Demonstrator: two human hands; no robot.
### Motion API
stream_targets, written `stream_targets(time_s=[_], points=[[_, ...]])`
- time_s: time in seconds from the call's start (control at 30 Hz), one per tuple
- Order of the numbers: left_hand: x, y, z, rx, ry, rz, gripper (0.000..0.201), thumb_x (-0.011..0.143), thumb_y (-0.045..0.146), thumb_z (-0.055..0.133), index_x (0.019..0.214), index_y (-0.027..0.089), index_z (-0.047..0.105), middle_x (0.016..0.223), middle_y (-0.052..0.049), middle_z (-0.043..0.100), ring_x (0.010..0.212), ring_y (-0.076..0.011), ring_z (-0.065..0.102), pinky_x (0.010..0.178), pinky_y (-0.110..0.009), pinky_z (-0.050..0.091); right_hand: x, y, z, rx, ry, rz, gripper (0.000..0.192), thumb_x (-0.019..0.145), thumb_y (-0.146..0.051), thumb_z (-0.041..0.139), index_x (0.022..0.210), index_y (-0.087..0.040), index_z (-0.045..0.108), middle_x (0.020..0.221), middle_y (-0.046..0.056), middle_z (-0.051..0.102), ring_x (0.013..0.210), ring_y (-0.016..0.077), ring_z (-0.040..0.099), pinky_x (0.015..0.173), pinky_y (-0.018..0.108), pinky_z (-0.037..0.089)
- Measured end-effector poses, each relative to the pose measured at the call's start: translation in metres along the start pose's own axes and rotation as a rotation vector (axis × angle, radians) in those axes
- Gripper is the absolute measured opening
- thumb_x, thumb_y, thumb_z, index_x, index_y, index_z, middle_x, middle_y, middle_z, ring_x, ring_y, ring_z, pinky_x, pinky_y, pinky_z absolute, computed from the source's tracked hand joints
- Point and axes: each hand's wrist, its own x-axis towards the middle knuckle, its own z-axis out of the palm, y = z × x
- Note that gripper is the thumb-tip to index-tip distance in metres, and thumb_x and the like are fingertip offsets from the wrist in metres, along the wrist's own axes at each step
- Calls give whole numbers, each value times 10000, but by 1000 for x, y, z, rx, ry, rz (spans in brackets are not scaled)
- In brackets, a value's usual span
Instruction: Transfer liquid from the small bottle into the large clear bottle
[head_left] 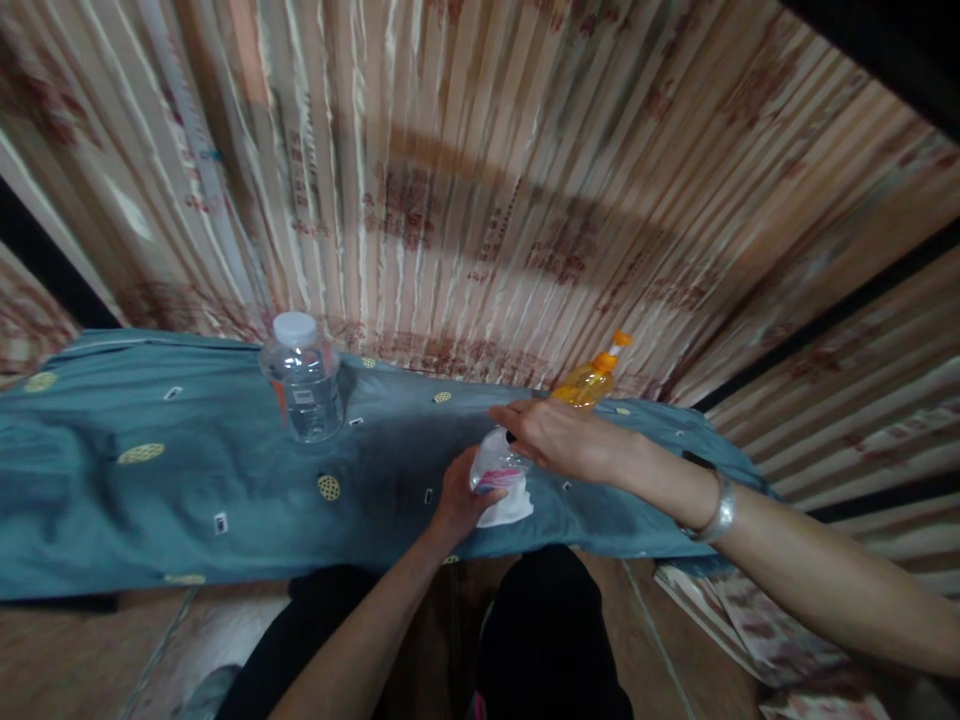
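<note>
My left hand [463,498] is closed around a small clear plastic bottle [491,478] with a pink and blue label. Over the upper end of this bottle my right hand [546,436] bends inward, its fingers closed about a small dark piece [511,437] that looks like a cap. The fingers hide most of that piece. White tissue or cloth [511,505] shows beneath and beside the bottle. Just behind my right hand stands an orange pump bottle [589,382], its lower part hidden by the hand.
A large clear plastic jar [306,390] with a white lid stands on the left of the narrow surface, which a teal patterned cloth [390,520] covers. Pleated curtains [450,200] hang close behind and to the right. My knees [551,640] are against the front edge.
</note>
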Motion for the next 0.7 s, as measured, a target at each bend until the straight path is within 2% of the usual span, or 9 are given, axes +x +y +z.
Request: stream_targets(time_s=[0.1,0.2,0.27,0.37,0.47,0.53,0.63,0.7], points=[[0,0,-1,-1,-4,1,466,973,453,704,1359,204,624,1368,-120,662,1178,-281,681,994,-529,600,0,0,1,-41,-4,49,324,1076,-261,623,1324,-53,637,1121,215,776,1055,325,777,802,347,530],[0,1,-2,-4,4,3,468,972,453,705,1360,203,624,1369,-120,662,1187,-284,678,1005,-538,594,0,0,2,-7,18,-14,335,1014,-174,696,1329,-79,637,1219,206,755,1120,305,762,828,321,529],[0,2,-2,-7,5,5,464,972,454,705,1354,202,627,1360,-119,666,1180,-282,680,1003,-536,595,0,0,3,-10,26,-11,289,1034,-153,645,1317,-93,641,1163,186,772,1064,287,774,810,317,526],[0,3,-3,-10,-2,8,462,973,453,705,1353,202,627,1358,-118,667,1176,-280,682,999,-532,597,1,-1,3,-61,26,42,276,1075,-267,621,1273,-77,651,1077,193,780,1040,310,773,808,340,527],[0,3,-3,-9,-8,5,462,973,453,704,1354,203,627,1361,-119,666,1179,-281,681,1002,-534,596,1,-3,1,-50,20,-10,313,1028,-226,696,1304,-91,637,1208,203,759,1163,304,739,844,315,520],[0,2,-3,-7,-5,2,463,973,454,704,1354,203,627,1364,-119,665,1184,-283,679,1007,-537,594,1,-5,0,-55,6,1,302,1047,-180,647,1336,-98,624,1186,189,769,1122,283,752,811,302,509],[0,0,-2,-3,1,-7,467,972,454,705,1359,204,625,1373,-121,661,1194,-286,676,1012,-541,591,1,-5,0,-91,-13,78,294,1112,-274,547,1304,-70,636,1041,187,790,991,298,772,743,328,487],[0,-1,-1,-2,1,-12,471,972,453,705,1363,204,622,1375,-121,659,1192,-286,677,1007,-540,593,1,-4,1,-88,3,50,318,1090,-315,605,1285,-66,639,1098,204,782,1042,312,759,762,331,483]])
